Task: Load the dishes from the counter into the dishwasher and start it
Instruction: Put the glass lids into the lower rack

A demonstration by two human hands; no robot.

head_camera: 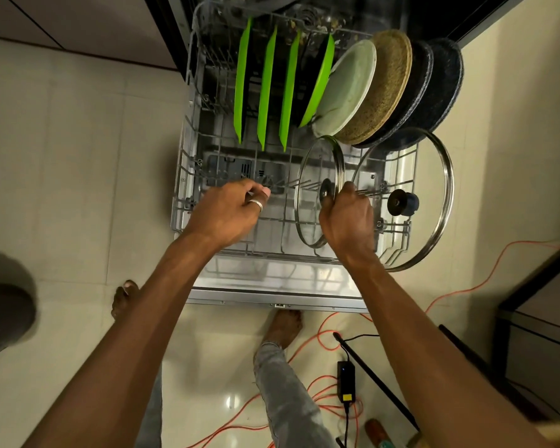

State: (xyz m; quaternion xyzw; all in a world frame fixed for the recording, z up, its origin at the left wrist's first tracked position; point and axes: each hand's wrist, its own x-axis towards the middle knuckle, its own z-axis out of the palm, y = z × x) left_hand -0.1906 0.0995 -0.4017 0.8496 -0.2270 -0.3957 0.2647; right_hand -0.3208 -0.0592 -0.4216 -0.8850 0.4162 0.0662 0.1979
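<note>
Glass lid (311,202), round, steel-rimmed

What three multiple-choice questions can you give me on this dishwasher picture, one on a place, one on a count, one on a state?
1. Where does the larger lid stand?
A. On the floor
B. In the rack, right of the smaller lid
C. On a counter

2. How many green plates stand in the rack?
A. Two
B. Six
C. Four

3. What is the right hand doing?
A. Gripping the smaller lid
B. Hanging open
C. Pressing a button

Answers: 1 B, it stands on edge among the rack wires; 2 C, four green edges show side by side; 3 A, its fingers curl round that lid.
</note>
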